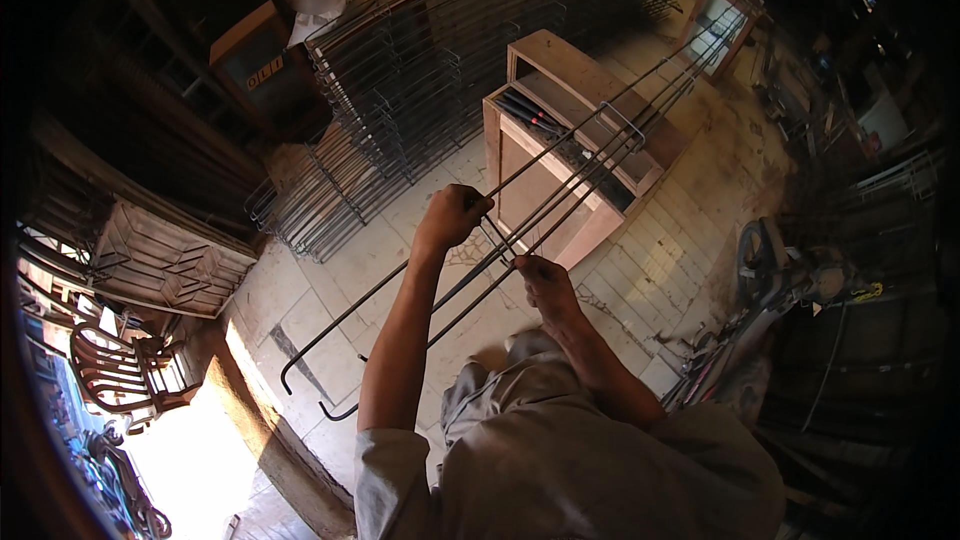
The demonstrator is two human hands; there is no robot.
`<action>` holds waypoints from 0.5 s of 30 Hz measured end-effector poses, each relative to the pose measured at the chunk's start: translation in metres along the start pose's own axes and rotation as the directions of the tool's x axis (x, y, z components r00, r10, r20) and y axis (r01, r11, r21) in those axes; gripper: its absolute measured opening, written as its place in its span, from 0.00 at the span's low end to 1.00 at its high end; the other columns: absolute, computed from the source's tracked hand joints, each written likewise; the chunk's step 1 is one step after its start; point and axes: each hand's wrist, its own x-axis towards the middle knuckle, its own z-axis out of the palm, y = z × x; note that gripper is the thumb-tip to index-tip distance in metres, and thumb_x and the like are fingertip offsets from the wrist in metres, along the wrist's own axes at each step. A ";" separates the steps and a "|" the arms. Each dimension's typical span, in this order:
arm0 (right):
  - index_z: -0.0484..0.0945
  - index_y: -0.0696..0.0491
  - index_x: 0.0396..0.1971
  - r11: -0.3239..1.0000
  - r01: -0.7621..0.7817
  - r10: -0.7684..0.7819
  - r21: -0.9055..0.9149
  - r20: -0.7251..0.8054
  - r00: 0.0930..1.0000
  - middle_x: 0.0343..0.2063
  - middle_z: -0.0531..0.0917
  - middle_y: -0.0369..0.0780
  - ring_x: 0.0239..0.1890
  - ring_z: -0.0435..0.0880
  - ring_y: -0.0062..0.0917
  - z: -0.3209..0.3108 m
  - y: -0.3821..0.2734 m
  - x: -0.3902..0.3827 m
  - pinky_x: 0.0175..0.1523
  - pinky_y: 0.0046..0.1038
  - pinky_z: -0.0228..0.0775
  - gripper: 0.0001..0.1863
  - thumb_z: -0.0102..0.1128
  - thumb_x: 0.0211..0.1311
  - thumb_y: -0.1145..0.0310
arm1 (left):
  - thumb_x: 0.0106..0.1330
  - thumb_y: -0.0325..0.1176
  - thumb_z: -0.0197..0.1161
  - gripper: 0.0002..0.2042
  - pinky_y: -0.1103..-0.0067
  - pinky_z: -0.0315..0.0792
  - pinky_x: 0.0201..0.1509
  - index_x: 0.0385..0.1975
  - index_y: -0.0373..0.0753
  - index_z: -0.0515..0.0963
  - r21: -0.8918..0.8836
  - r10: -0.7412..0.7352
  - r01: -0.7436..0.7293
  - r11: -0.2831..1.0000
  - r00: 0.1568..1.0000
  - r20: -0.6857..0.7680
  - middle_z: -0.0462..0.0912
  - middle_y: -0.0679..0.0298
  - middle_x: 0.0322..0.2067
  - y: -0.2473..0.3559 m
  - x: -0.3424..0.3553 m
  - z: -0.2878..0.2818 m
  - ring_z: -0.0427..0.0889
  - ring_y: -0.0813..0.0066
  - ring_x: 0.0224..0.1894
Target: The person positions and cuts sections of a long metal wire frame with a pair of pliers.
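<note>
Several long steel reinforcing bars (560, 190) run slantwise from lower left to upper right in front of me; hooks bend their near ends. A thin steel stirrup (497, 238) crosses the bars between my hands. My left hand (455, 215) is closed at its upper end, beside the top bar. At its lower end my right hand (545, 287) is closed too, next to the lowest bar, with fine wire-like strands by the fingers. Fingers hide the exact grip points. Farther up, another stirrup (622, 125) loops around the bars.
The bars pass over a wooden cabinet (535, 155) with dark rods in its open top. Stacked rebar cages (385, 110) stand at the far left. A carved wooden panel (170, 255) and a chair (130, 370) are at left. A dark machine (790, 260) stands at right.
</note>
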 end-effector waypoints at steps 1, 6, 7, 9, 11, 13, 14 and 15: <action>0.78 0.52 0.30 1.000 -0.007 0.007 0.002 -0.001 1.000 0.12 0.60 0.24 0.12 0.52 0.08 0.000 0.001 0.000 0.17 0.16 0.44 0.11 0.59 0.63 0.59 | 0.60 0.41 0.61 0.16 0.75 0.72 0.31 0.31 0.30 0.81 0.000 -0.002 0.002 1.000 1.000 0.001 0.82 0.56 0.21 0.001 -0.001 0.000 0.80 0.70 0.24; 0.79 0.52 0.29 0.999 -0.027 0.026 -0.029 -0.028 0.999 0.11 0.61 0.24 0.12 0.53 0.09 0.000 -0.008 -0.007 0.17 0.16 0.45 0.11 0.59 0.63 0.60 | 0.61 0.41 0.61 0.16 0.75 0.72 0.31 0.31 0.30 0.81 -0.047 -0.065 0.065 0.997 0.998 0.009 0.82 0.56 0.21 -0.002 -0.002 0.003 0.80 0.71 0.24; 0.80 0.52 0.29 0.999 -0.013 0.012 -0.039 -0.033 0.999 0.11 0.61 0.24 0.12 0.53 0.09 0.001 -0.010 -0.009 0.17 0.16 0.46 0.11 0.59 0.63 0.60 | 0.61 0.41 0.60 0.17 0.75 0.72 0.32 0.30 0.30 0.81 -0.050 -0.075 0.075 0.996 0.997 0.014 0.82 0.56 0.21 -0.002 -0.003 0.004 0.80 0.71 0.24; 0.80 0.53 0.29 0.998 0.011 -0.014 -0.060 -0.042 0.999 0.11 0.61 0.25 0.12 0.54 0.09 0.001 -0.010 -0.009 0.18 0.17 0.46 0.11 0.59 0.63 0.60 | 0.61 0.42 0.60 0.17 0.75 0.72 0.32 0.30 0.30 0.81 -0.049 -0.062 0.063 0.997 0.998 0.023 0.82 0.57 0.21 -0.004 -0.004 0.004 0.80 0.71 0.24; 0.80 0.53 0.28 0.996 0.032 -0.036 -0.081 -0.053 0.998 0.11 0.62 0.25 0.12 0.54 0.10 0.001 -0.008 -0.009 0.18 0.17 0.47 0.11 0.59 0.63 0.60 | 0.61 0.42 0.60 0.17 0.75 0.72 0.32 0.30 0.30 0.81 -0.042 -0.016 0.017 0.999 0.999 0.032 0.82 0.57 0.20 -0.011 -0.002 0.006 0.80 0.71 0.24; 0.80 0.53 0.28 0.989 0.086 -0.095 -0.117 -0.073 0.993 0.12 0.62 0.25 0.13 0.55 0.10 0.001 -0.005 -0.008 0.18 0.17 0.47 0.12 0.59 0.63 0.60 | 0.62 0.43 0.59 0.17 0.75 0.72 0.32 0.30 0.30 0.81 -0.055 -0.035 0.036 0.998 0.999 0.026 0.82 0.58 0.20 -0.014 -0.003 0.010 0.80 0.71 0.24; 0.80 0.54 0.28 0.984 0.113 -0.125 -0.136 -0.083 0.989 0.12 0.63 0.26 0.13 0.56 0.10 0.001 -0.004 -0.008 0.18 0.18 0.47 0.12 0.59 0.63 0.60 | 0.62 0.43 0.59 0.18 0.75 0.72 0.32 0.30 0.30 0.81 -0.062 -0.044 0.046 0.997 0.999 0.023 0.82 0.58 0.20 -0.015 -0.004 0.013 0.80 0.71 0.24; 0.80 0.54 0.28 0.983 0.115 -0.127 -0.142 -0.082 0.988 0.12 0.63 0.26 0.13 0.56 0.10 0.001 -0.005 -0.008 0.18 0.18 0.47 0.12 0.59 0.63 0.60 | 0.63 0.43 0.58 0.18 0.75 0.72 0.32 0.30 0.30 0.81 -0.055 -0.049 0.050 0.997 0.999 0.020 0.82 0.58 0.20 -0.017 -0.004 0.015 0.80 0.71 0.24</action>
